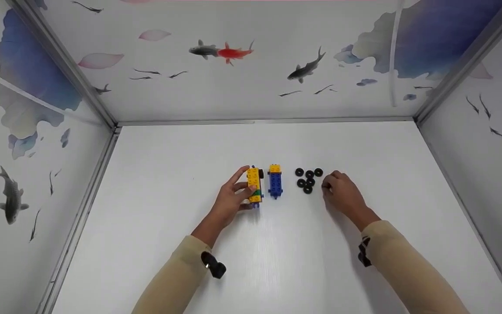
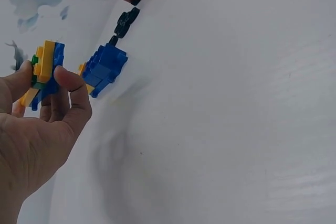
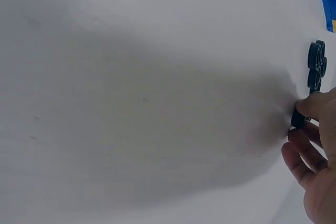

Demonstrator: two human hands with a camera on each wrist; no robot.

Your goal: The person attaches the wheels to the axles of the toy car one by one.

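My left hand [image 1: 228, 199] grips a toy building-block car [image 1: 253, 174], with yellow and green bricks on a blue base. One black wheel [image 1: 261, 174] shows on its far right side. In the left wrist view the thumb and fingers hold this block car [image 2: 47, 61] from both sides. Just right of it stands a second block car [image 1: 275, 185], blue with a yellow brick at its far end. My right hand [image 1: 346, 192] pinches a black toy wheel [image 3: 297, 119] between thumb and finger, close to the tabletop.
Several loose black wheels [image 1: 310, 174] lie in a cluster between the second car and my right hand. The white table [image 1: 273, 261] is bounded by walls printed with fish and petals; a metal strip [image 1: 268, 121] runs along its back edge.
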